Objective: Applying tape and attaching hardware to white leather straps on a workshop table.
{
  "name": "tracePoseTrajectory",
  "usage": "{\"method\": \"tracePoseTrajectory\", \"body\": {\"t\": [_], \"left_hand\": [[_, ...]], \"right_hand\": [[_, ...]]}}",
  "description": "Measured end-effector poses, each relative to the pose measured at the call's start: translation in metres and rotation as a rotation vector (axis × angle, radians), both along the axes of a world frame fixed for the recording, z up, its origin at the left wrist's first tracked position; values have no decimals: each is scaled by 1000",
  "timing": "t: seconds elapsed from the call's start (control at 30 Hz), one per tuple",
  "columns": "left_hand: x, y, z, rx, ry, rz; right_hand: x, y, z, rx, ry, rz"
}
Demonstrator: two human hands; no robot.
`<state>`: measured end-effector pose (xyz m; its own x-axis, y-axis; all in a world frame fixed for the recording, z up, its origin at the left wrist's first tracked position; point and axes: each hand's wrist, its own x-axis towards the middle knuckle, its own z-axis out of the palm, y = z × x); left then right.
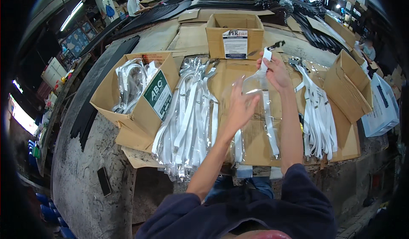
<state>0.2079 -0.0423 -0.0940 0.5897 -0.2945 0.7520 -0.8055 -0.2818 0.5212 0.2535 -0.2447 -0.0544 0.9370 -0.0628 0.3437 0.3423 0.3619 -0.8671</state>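
My right hand is closed on the upper end of a white belt, whose dark buckle sticks out beyond the fingers. Just left of it, my left hand has its fingers spread beside a clear plastic sleeve, slightly blurred; whether it touches the film is hard to tell. Below the hands hangs or lies a white strap in clear film. To the left, a pile of white belts in clear sleeves lies on cardboard. Right of my forearm is a bundle of white belts with dark buckles at the far end.
An open carton at left holds coiled white belts in plastic. Another carton stands ahead, and a tilted one at right beside a pale blue box. A phone lies on the table's left. Black strips and other people are farther off.
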Motion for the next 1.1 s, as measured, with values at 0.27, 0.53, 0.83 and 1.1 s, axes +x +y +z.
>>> {"method": "tracePoseTrajectory", "body": {"t": [0.27, 0.53, 0.83, 1.1], "left_hand": [[8, -48, 4, -147, 232, -219], [-14, -43, -13, -134, 93, -175], [-14, -36, 13, -344, 337, -264], [-18, -1, 101, -352, 35, -189]], "right_hand": [[-59, 10, 42, 120, 31, 53], [-54, -4, 48, 397, -121, -52], [-77, 31, 64, 109, -317, -80], [-90, 32, 69, 147, -264, 136]]}}
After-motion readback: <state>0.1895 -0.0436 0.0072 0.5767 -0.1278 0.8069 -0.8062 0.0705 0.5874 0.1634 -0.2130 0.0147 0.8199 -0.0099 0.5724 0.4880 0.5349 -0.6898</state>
